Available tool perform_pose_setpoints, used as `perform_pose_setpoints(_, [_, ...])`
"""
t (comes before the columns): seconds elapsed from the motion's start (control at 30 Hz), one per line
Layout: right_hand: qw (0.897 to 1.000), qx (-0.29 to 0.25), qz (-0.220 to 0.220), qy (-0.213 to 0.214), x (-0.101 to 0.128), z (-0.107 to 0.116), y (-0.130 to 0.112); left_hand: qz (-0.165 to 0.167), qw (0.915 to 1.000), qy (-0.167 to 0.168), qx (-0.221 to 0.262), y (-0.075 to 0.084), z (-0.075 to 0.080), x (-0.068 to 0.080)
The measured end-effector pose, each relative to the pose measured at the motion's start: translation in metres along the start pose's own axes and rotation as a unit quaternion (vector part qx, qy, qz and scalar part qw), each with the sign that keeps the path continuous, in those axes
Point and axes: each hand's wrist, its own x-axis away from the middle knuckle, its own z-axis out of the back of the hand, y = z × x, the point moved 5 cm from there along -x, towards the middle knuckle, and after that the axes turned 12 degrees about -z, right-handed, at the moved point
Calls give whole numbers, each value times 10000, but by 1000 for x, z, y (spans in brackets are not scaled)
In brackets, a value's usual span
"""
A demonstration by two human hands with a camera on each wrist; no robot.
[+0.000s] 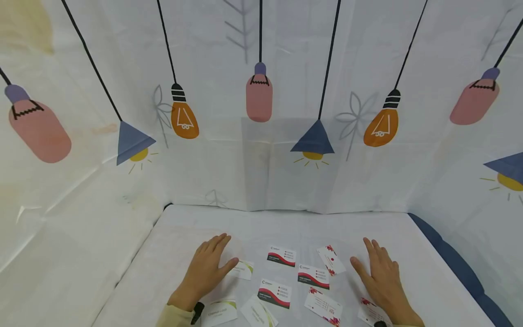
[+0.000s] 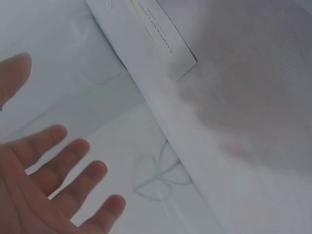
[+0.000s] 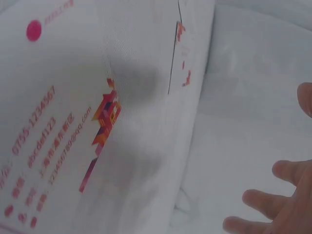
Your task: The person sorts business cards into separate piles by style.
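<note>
1. Resting flat on the white-covered bench [image 1: 184, 227], both hands sit palm down with the fingers straight and spread, gripping nothing.
2. Left hand [image 1: 206, 268] is at the left edge of the scattered business cards; its thumb just reaches the green-and-white card [image 1: 244, 269], which lies immediately right of it. The left wrist view shows the same card [image 2: 158, 36] lying past the fingertips [image 2: 78, 148], not pinched.
3. Right hand [image 1: 382, 277] is at the right edge of the spread. The nearest cards are the pink-and-white card [image 1: 331, 260] just left of its thumb, long axis running diagonally away from the person, and another pink-and-white card [image 1: 371, 312] beside the wrist, partly under it.
4. Red-and-black cards [image 1: 281, 255] sit in the middle between the two hands, roughly level, long axes mostly left-to-right. Left hand looks a bit closer to that one, the right hand closer to the red-and-black card [image 1: 313, 276] beside it.
5. Backdrop is a sheet printed with hanging lamps [image 1: 259, 97].
</note>
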Motion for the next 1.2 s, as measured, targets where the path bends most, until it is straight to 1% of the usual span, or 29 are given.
perform_pose_setpoints(0.13, [10000, -76, 47, -41, 1, -2, -8, -316, 9990, 177, 274, -1, 4, 3])
perform_pose_setpoints(0.23, [9999, -93, 112, -18, 1, -4, -16, -516, 9977, 305, 316, -3, 8, 6])
perform_pose_setpoints(0.3, [9998, -125, 139, 39, 2, -5, -21, -609, 9969, 347, 371, -4, 8, 7])
perform_pose_setpoints(0.4, [9997, -156, 141, 77, 3, -7, -30, -658, 9963, 333, 441, -6, 8, 8])
perform_pose_setpoints(0.47, [9996, -207, 161, 51, 5, -9, -38, -660, 9957, 236, 603, -10, 6, 9])
perform_pose_setpoints(0.6, [9992, -345, 191, -87, 9, -14, -57, -558, 9940, -114, 936, -24, 0, 12])
perform_pose_setpoints(0.7, [9978, -524, 402, -16, 12, -17, -72, -382, 9921, -405, 1122, -35, -5, 12])
perform_pose_setpoints(0.8, [9952, -683, 693, 88, 17, -22, -86, -234, 9900, -638, 1235, -43, -6, 13])
perform_pose_setpoints(0.9, [9925, -786, 919, 149, 21, -29, -99, -236, 9869, -793, 1382, -46, -6, 12])
perform_pose_setpoints(1.03, [9915, -781, 1026, 147, 23, -39, -115, -350, 9834, -914, 1527, -47, -3, 8])
perform_pose_setpoints(1.2, [9915, -703, 1095, -87, 25, -55, -135, -288, 9771, -1138, 1774, -50, -5, 6])
